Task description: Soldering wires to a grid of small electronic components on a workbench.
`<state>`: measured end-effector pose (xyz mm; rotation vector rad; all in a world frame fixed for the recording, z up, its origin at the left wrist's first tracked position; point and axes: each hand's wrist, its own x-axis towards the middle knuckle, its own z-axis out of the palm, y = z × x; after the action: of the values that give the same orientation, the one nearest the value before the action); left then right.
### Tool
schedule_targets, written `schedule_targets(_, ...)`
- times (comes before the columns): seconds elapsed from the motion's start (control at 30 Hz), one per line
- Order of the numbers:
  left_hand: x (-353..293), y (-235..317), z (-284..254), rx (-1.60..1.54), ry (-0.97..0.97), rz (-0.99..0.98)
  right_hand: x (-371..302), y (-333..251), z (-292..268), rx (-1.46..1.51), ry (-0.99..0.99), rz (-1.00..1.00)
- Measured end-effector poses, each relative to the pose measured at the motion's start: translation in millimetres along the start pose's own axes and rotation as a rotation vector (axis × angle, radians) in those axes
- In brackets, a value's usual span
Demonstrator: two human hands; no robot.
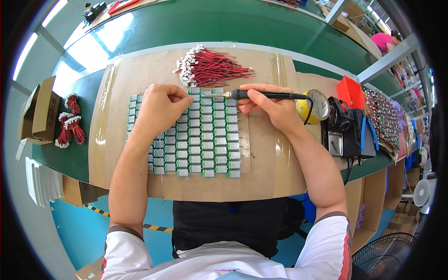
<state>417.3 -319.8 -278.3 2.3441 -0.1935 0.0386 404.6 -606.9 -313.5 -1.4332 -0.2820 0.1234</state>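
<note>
Rows of small silver motors with green ends [200, 140] stand packed together on a brown cardboard sheet [266, 172]. My right hand [275, 106] grips a soldering iron [242, 94] with a black handle, and its tip points left over the far rows. Close to that tip, my left hand [161, 108] is closed in a pinch at the far left of the rows. Whatever lies between those fingertips is too small to make out. Beyond both hands lies a heap of red and black wires with white connectors [217, 65].
Right of the cardboard are a yellow roll [311, 106], a black soldering station [350, 126], blue-handled pliers [368, 133] and a red bin [350, 93]. At left, tied wire bundles [70, 123] lie beside an open carton [44, 114]. A person [385, 42] is far right.
</note>
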Motion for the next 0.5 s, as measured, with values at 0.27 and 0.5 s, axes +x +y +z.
schedule_targets(0.27, -0.7, 0.0, -0.9, 0.003, -0.009, 0.015, 0.1, 1.4, -0.8, -0.026, -0.031, -0.024)
schedule_targets(0.5, -0.5, -0.4, -0.5, 0.009, -0.009, 0.025, 0.6, 1.7, -0.8, -0.059, -0.047, -0.017)
